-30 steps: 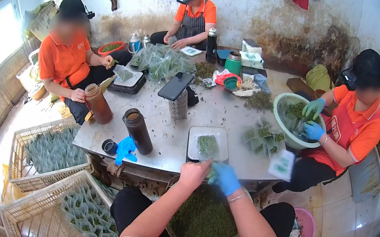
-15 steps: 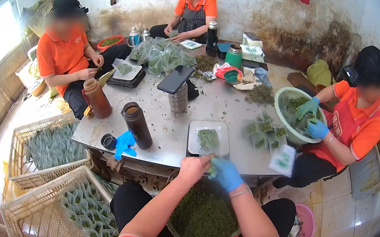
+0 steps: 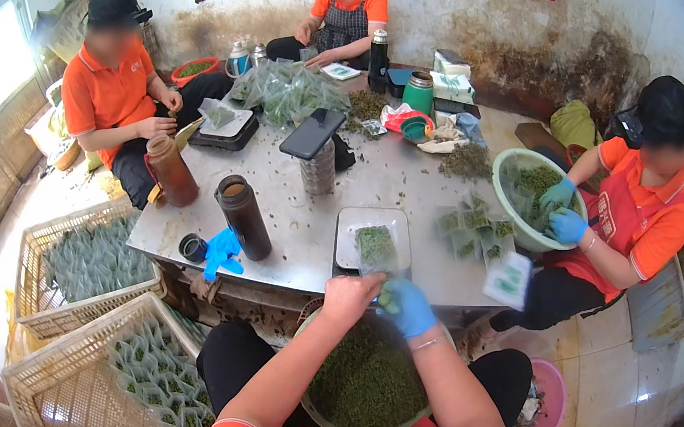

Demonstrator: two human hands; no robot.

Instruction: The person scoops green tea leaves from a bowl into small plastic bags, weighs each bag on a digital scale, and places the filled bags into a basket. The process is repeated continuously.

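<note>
My bare left hand and my right hand, in a blue glove with green-stained fingertips, meet above a large bowl of small green buds. Both have curled fingers, tips nearly together; what they pinch, if anything, is too small to make out. Just beyond them, a clear bag of green buds lies on the white pan of a scale at the table's near edge. The bowl rests between my knees, partly covered by my forearms.
Filled bags lie right of the scale. A dark bottle, a blue glove and a phone on a jar share the metal table. Crates stand left. Three co-workers sit around; one has gloved hands in a green basin.
My hands stay together over the bowl, the left wrist slightly higher and the fingers slightly shifted. The co-worker at right moves both gloved hands in the basin.
</note>
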